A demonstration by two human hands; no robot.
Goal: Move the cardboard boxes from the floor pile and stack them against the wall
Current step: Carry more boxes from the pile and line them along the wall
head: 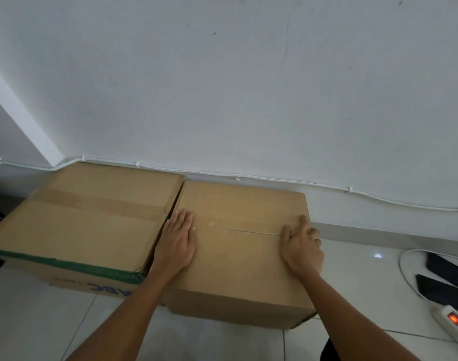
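Two brown cardboard boxes stand side by side on the floor against the white wall (222, 87). The larger box (87, 220) on the left has a tape strip across its top and a green band along its front edge. The plain box (238, 261) on the right has a closed seam across its top. My left hand (177, 241) lies flat on the plain box's top at its left edge, fingers together. My right hand (302, 246) rests on the top at the right edge, fingers curling over the side. Neither hand lifts anything.
A white cable (248, 176) runs along the wall just above the boxes. On the tiled floor at the right lie a power strip (453, 320) with a lit red switch, dark flat objects (441, 289) and a looping white cord (405, 272).
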